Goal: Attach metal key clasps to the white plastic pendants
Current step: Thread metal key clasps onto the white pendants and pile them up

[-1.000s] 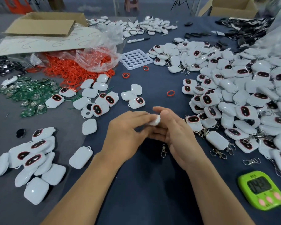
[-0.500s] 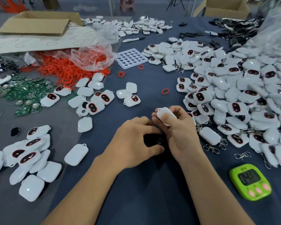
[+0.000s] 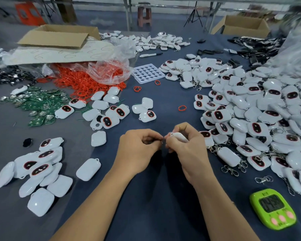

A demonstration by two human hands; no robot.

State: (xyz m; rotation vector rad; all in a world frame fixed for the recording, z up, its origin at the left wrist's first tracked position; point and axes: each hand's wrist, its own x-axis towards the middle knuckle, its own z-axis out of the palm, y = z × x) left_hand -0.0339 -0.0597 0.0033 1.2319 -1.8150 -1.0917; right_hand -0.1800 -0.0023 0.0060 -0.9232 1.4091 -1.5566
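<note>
- The right hand (image 3: 189, 150) grips one white pendant (image 3: 180, 136) at centre frame, fingers curled round it and its loop end turned toward the left hand (image 3: 137, 150).
- The left hand pinches a small metal piece at its fingertips, most likely the clasp (image 3: 162, 139). It is too small for us to confirm its form.
- Change: a second ago a clasp lay loose on the worktop (image 3: 155, 197) below the hands, and half a second ago the left hand was reaching down to it. That spot now shows bare cloth, and the hands meet fingertip to fingertip above it.
- We judge the pick-up done and the threading of the clasp through the pendant's loop to be the step in hand. We cannot see them joined.
- The finished pile (image 3: 250, 119) fills the right of the frame, and the plain pendants (image 3: 42, 167) lie at lower left.
</note>
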